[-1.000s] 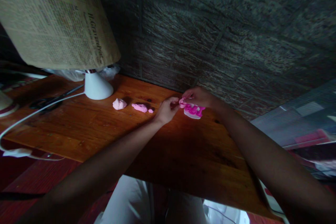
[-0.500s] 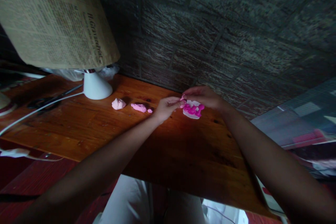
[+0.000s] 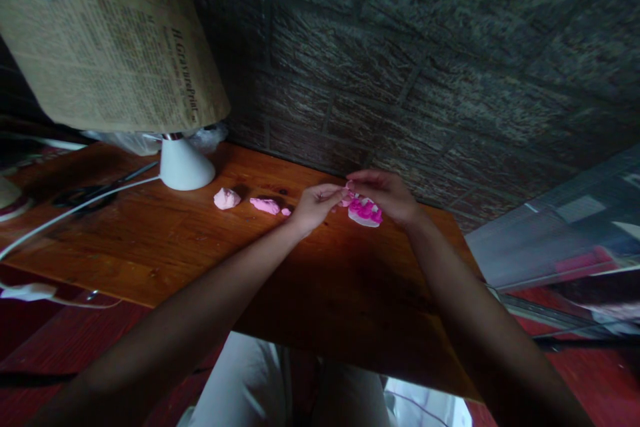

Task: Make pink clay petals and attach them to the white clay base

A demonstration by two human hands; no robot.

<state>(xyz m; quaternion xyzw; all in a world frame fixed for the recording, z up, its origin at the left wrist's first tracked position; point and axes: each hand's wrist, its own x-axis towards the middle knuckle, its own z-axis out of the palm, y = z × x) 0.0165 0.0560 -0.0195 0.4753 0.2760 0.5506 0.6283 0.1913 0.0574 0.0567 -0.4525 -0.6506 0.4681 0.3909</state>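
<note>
A small white slab covered with bright pink clay pieces (image 3: pixel 364 211) lies on the wooden table (image 3: pixel 200 240) near the brick wall. My right hand (image 3: pixel 385 193) curls over it, fingers pinched on a bit of pink clay at its left edge. My left hand (image 3: pixel 316 203) meets it there, fingertips pinched on the same small bit of pink clay (image 3: pixel 345 199). To the left lie a pale pink clay lump (image 3: pixel 227 198), a pink clay roll (image 3: pixel 265 205) and a tiny pink crumb (image 3: pixel 285 211).
A white lamp base (image 3: pixel 184 163) stands at the back left under a newspaper-print shade (image 3: pixel 110 40). A white cable (image 3: pixel 75 210) and dark scissors (image 3: pixel 85 195) lie at the left. A brick-pattern wall (image 3: pixel 425 60) backs the table. A grey surface (image 3: pixel 550 233) lies to the right.
My right hand has shifted slightly and now covers more of the clay-covered slab. Both hands stay pinched together at the slab's left edge.
</note>
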